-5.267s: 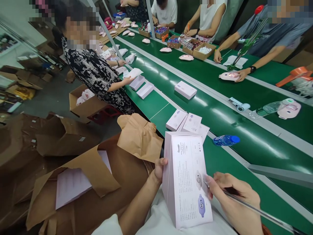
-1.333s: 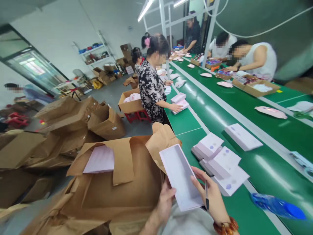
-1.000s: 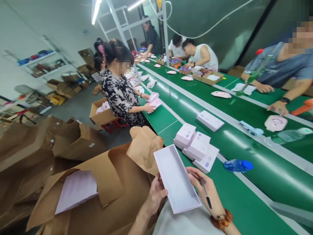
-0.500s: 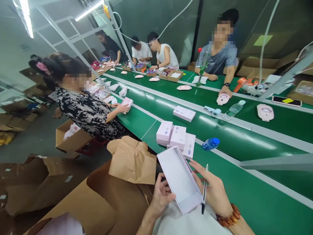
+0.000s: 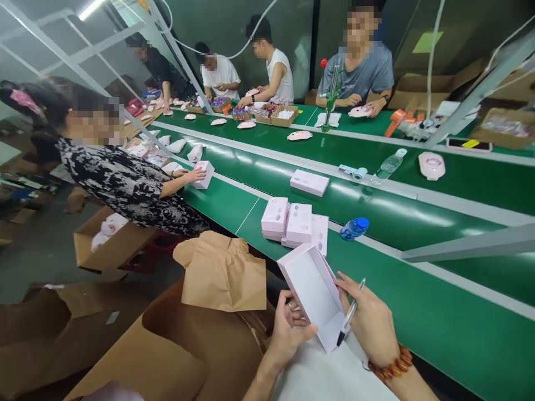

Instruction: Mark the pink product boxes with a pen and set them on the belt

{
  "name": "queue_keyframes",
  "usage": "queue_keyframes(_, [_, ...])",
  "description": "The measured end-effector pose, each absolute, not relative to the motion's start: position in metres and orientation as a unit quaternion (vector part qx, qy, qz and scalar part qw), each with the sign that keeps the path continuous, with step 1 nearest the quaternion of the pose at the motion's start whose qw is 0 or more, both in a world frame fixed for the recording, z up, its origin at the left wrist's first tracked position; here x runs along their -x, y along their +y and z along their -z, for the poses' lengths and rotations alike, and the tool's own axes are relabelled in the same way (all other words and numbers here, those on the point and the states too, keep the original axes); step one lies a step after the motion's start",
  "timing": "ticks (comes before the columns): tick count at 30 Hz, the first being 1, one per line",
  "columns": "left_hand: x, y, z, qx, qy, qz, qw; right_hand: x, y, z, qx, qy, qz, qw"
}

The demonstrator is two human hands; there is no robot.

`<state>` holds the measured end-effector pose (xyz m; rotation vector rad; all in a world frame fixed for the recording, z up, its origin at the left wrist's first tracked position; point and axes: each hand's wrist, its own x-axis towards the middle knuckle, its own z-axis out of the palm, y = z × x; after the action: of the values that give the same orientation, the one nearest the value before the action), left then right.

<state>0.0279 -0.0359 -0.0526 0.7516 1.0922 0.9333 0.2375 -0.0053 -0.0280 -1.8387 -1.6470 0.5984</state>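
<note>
I hold an open, empty pale pink box [image 5: 314, 292] in front of my lap, its hollow side up. My left hand [image 5: 289, 328] grips its near left edge, fingers curled round the rim. My right hand [image 5: 368, 320] supports the box's right side and also pinches a pen [image 5: 350, 313] between its fingers. Just beyond the box, a small stack of closed pink boxes [image 5: 292, 223] lies on the green table edge [image 5: 376, 289].
A blue-capped water bottle [image 5: 353, 228] lies by the stack. One pink box [image 5: 309, 182] rides the green conveyor belt [image 5: 376, 206]. Brown cartons [image 5: 175, 345] with paper flaps stand at my left. A person in a patterned top [image 5: 121, 184] handles a box; several others work across the belt.
The flat printed box from earlier is now an open tray, hollow side up. My view swung right toward the belt; both hands kept the box, tilting it slightly.
</note>
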Motion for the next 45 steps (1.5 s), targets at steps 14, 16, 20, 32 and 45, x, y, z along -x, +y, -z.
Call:
queue_keyframes(14, [-0.042, -0.044, 0.051, -0.350, 0.519, -0.374, 0.684, -0.231, -0.027, -0.002, 0.774, -0.546, -0.301, 0.111])
queue_keyframes(16, [-0.049, -0.045, 0.051, -0.342, 0.526, -0.388, 0.675, -0.235, -0.022, 0.004, 0.769, -0.550, -0.296, 0.132])
queue_keyframes(20, [-0.072, -0.043, 0.060, -0.290, 0.564, -0.434, 0.639, -0.244, -0.013, 0.012, 0.736, -0.557, -0.328, 0.202])
queue_keyframes(32, [-0.101, -0.028, 0.097, -0.155, 0.600, -0.491, 0.612, -0.268, -0.007, 0.063, 0.684, -0.607, -0.356, 0.191])
queue_keyframes(45, [-0.073, -0.013, 0.071, -0.376, 0.444, -0.458, 0.672, -0.276, -0.009, 0.072, 0.591, -0.508, -0.523, 0.345])
